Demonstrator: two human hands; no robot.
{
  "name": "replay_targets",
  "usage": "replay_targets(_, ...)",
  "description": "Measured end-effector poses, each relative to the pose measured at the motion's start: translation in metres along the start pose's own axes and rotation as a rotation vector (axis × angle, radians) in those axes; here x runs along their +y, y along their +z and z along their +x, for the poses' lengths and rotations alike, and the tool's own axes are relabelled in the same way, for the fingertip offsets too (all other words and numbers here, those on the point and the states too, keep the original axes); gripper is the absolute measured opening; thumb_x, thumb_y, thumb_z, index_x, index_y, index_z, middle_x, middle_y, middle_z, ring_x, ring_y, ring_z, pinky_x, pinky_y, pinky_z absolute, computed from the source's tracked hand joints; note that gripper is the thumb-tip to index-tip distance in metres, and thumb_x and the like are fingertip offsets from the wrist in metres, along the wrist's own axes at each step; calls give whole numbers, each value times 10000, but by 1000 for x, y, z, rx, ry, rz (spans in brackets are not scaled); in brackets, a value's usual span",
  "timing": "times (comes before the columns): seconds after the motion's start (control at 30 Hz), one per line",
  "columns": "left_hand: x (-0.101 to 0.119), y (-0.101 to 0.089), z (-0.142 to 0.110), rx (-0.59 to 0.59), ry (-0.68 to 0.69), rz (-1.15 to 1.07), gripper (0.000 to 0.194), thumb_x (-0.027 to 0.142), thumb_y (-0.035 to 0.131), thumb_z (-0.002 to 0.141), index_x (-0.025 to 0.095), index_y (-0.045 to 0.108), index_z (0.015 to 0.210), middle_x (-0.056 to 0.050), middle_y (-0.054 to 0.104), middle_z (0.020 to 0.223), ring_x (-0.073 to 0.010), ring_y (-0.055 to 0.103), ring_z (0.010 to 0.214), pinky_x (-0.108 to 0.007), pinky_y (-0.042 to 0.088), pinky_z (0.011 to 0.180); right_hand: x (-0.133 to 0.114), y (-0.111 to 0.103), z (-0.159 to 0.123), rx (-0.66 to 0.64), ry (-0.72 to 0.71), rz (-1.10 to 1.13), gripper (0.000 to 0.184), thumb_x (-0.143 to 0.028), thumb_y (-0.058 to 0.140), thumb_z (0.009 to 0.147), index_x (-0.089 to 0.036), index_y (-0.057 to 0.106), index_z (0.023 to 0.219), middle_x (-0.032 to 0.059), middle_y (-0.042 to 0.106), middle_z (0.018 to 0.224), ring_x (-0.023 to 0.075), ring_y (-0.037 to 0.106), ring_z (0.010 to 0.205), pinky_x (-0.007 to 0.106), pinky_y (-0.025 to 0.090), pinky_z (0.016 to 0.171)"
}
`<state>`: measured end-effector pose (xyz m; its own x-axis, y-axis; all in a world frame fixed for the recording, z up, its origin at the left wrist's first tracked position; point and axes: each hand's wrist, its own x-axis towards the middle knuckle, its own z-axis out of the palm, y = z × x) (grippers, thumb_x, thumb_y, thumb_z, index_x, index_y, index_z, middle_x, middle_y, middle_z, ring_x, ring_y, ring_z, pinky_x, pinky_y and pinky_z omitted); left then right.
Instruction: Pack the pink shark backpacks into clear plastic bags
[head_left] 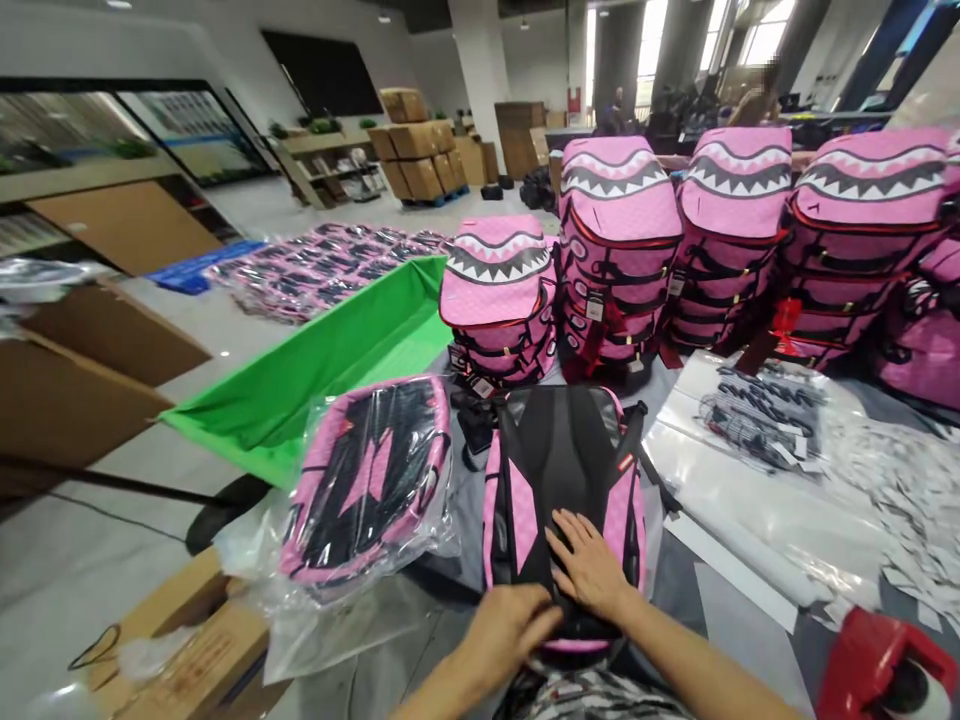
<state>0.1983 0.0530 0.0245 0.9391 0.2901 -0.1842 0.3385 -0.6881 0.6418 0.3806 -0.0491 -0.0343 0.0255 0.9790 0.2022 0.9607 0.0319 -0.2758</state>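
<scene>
A pink and black backpack (559, 450) lies on the grey table directly before me, its black padded back panel facing up. Flat on its lower right part rests my right hand (589, 565), fingers stretched out. My left hand (517, 620) is at the backpack's lower left edge with bent fingers closed on it; the fingertips are partly hidden. To the left, a similar pink and black backpack (367, 480) lies in a clear plastic bag, overhanging the table edge.
Stacked pink backpacks (619, 250) with shark-teeth prints line the back. At right lie clear plastic bags (757, 530), a bundle of black cords (765, 410), scattered white packets (900, 490) and a red tape dispenser (877, 665). A green fabric bin (337, 350) and cardboard boxes (187, 650) stand left.
</scene>
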Motion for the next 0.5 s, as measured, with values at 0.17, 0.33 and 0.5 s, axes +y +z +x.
replay_targets(0.17, -24, -124, 115, 617, -339, 58, 563, 479, 614, 899, 145, 513, 1341, -182, 609, 1284, -329, 625, 1160, -388, 496, 930, -12, 16, -27, 49, 70, -16, 766, -257, 658, 862, -246, 362, 1568, 167, 336, 1608, 340, 374, 1462, 561, 413, 1154)
replay_targets(0.33, -36, -174, 222, 596, -552, -176, 514, 267, 827, 654, 133, 558, 1071, -260, 565, 1291, -447, 528, 1267, -501, 418, 1053, -15, 11, -28, -27, 91, 11, 814, -214, 660, 791, -280, 383, 1554, 168, 375, 1583, 387, 421, 1424, 618, 470, 1092)
replay_targets(0.5, -74, -205, 191, 625, -551, -471, 324, 171, 747, 611, 193, 533, 854, -152, 672, 1077, -371, 591, 1186, -436, 481, 990, 7, -27, 1, 8, 149, 262, 366, -157, 484, 921, -235, 634, 1245, 136, 671, 1258, 275, 632, 1192, 459, 557, 999)
